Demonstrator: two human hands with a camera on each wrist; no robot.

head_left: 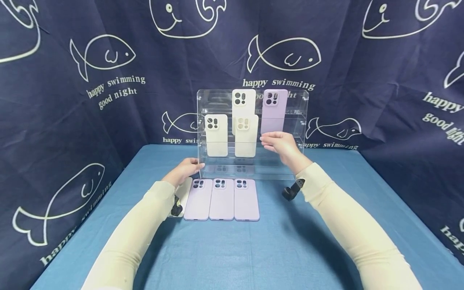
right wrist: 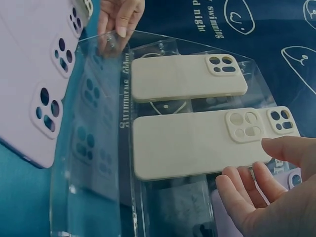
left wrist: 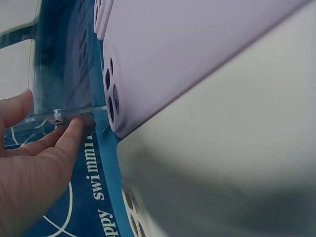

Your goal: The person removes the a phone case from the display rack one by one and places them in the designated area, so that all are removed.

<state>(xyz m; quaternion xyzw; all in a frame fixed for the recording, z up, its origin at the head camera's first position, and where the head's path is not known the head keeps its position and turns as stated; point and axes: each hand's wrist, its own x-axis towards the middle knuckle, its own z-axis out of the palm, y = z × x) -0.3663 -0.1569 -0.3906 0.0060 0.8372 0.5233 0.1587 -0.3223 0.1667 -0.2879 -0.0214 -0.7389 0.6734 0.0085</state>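
Note:
A clear acrylic display stand holds phone cases on its tiers. My left hand grips the stand's left side panel, thumb on the inner side and fingers outside, as the left wrist view shows. On the upper tier stand a white phone case and a purple phone case. Two white cases, a left one and a right one, stand on the tier below. My right hand is in front of the purple case's lower end, thumb and fingers apart with nothing between them in the right wrist view.
Three purple phone cases lie side by side on the blue tablecloth, just in front of the stand. A white case lies left of them, partly hidden under my left forearm. Dark fish-print fabric hangs behind and at both sides.

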